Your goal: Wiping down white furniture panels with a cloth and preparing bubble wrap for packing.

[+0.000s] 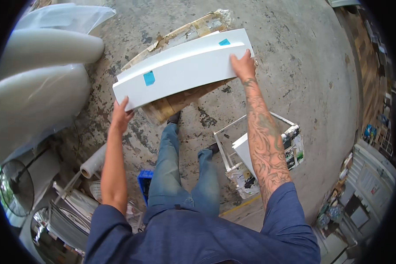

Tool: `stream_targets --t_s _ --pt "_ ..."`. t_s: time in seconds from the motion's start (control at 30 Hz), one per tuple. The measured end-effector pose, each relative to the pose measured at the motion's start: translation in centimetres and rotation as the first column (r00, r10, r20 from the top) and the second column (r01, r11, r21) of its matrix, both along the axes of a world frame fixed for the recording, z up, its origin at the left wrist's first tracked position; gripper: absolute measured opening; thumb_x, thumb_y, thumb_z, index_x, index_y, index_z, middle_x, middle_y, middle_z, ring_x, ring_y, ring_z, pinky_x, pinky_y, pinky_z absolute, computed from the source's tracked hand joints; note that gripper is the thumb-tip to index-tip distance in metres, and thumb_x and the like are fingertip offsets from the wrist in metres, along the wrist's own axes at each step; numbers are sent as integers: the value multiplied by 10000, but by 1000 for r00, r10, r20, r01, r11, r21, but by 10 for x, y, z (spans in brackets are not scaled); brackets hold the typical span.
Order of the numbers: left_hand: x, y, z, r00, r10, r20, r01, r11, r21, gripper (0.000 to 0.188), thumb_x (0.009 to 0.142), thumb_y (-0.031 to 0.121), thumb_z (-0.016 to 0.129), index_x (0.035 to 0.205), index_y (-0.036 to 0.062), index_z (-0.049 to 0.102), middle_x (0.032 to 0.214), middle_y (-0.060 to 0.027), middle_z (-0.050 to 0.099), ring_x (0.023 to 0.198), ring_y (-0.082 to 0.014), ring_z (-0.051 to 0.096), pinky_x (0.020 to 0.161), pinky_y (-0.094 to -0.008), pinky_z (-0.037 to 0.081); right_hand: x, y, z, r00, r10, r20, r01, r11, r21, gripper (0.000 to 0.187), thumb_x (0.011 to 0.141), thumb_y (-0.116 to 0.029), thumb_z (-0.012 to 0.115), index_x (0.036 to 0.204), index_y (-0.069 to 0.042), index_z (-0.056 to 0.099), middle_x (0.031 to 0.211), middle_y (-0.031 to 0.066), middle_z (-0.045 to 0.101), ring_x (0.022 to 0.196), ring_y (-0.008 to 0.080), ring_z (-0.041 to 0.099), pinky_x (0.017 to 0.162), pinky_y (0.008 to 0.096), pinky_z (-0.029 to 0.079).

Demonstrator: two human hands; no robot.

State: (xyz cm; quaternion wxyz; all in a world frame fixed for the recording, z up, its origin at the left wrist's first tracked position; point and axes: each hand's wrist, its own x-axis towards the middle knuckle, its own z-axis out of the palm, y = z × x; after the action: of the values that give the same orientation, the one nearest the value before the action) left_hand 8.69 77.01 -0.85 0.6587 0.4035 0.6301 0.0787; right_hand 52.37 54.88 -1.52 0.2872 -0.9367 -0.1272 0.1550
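Observation:
A long white panel (187, 70) with a raised ridge along its length stretches across the upper middle. Two pieces of blue tape are stuck on it, one tape piece (149, 78) toward the left end and another tape piece (224, 42) toward the right. My left hand (121, 114) grips the near left corner, thumb on top and fingers partly hidden below. At the right end my right hand (243, 65) clasps the edge, its thumb over the top face. Under the panel lies a worn cardboard-covered support (169, 105), mostly hidden.
Big rolls of translucent wrap (42, 108) stand at left, near a film roll (93, 162) and a round fan (15, 187). A blue crate (144, 182) sits by my left leg. Right of my legs is a white-framed stand (226, 154) holding white pieces. Stained concrete (312, 105) extends rightward.

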Motion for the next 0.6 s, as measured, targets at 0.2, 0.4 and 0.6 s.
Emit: stream_targets --t_s 0.2,0.4,0.6 --pt "-2 -6 14 983 175 63 -175 985 -9 506 931 347 677 1328 172 417 1208 -22 566 1033 -231 552 810 -391 447 -14 0 28 981 -95 -169 121 981 152 640 816 -320 717 1321 21 522 1257 224 620 1107 372 630 972 422 493" --pt "-31 -41 58 979 146 142 -157 985 72 578 957 237 640 1437 124 340 1363 -98 492 1212 -257 513 934 -453 437 -103 -101 138 922 -267 -279 376 788 487 486 952 -292 650 1291 -4 453 1167 141 592 1069 275 603 933 403 484" --pt "0 -125 117 981 -194 8 192 975 110 564 976 211 615 1454 87 344 1376 -159 501 1218 -279 538 919 -445 492 -251 -307 134 675 -666 -318 738 610 289 489 975 -313 634 1307 1 460 1267 133 523 1184 238 506 1004 367 418"
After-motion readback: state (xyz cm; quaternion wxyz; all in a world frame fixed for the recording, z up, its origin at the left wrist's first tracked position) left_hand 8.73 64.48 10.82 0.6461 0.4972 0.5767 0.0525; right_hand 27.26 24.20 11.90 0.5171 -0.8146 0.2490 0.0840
